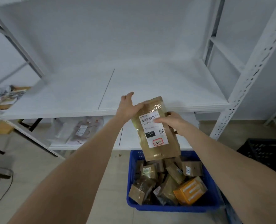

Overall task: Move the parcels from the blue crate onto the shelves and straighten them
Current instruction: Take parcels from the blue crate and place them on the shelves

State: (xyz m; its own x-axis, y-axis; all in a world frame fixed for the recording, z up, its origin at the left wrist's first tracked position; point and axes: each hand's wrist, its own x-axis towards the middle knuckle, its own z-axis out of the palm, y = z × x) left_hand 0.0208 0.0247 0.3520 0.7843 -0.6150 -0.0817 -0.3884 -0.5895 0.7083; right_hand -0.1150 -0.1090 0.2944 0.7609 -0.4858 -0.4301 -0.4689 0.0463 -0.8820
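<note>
Hanging just above the far rim of the blue crate (pixel 132 175), the brown parcel (pixel 160 152) stands nearly upright. Its long axis rises from the crate, the top tipped a little leftward and the label facing the person. The right hand (pixel 172 122) clamps its right edge, thumb across the label. The left hand (pixel 128 105) meets the top left corner, thumb on the face and fingers stretched away from the crate; whether it truly grips I cannot tell. Beyond and above the crate lies the white shelf (pixel 150 88), so the parcel's top end would lead. More parcels (pixel 166 183) fill the crate.
</note>
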